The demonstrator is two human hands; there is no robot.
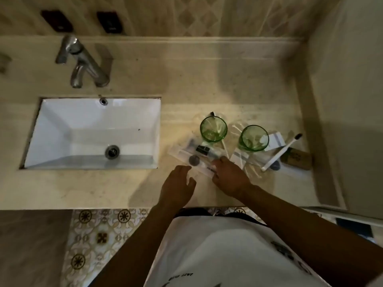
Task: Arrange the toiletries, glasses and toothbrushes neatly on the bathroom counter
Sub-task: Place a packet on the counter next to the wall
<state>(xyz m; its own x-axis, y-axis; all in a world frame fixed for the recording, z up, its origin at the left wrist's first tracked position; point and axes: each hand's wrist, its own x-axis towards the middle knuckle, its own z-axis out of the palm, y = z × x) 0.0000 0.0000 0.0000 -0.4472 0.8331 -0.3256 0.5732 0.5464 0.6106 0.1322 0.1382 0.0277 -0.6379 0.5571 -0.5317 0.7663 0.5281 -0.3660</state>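
Note:
Two green glasses stand upright on the beige counter, the left glass and the right glass. A clear toiletry packet with small dark items lies in front of the left glass. My right hand rests on the packet's near right end, fingers curled on it. My left hand hovers open just left of the packet, touching nothing. A white toothbrush with a dark head lies slanted at the right. Cotton swabs and white sachets are scattered around the right glass.
A white rectangular sink with a steel faucet fills the counter's left half. A brown box lies by the right wall. Two dark wall sockets sit above the backsplash. Patterned floor tiles show below the counter edge.

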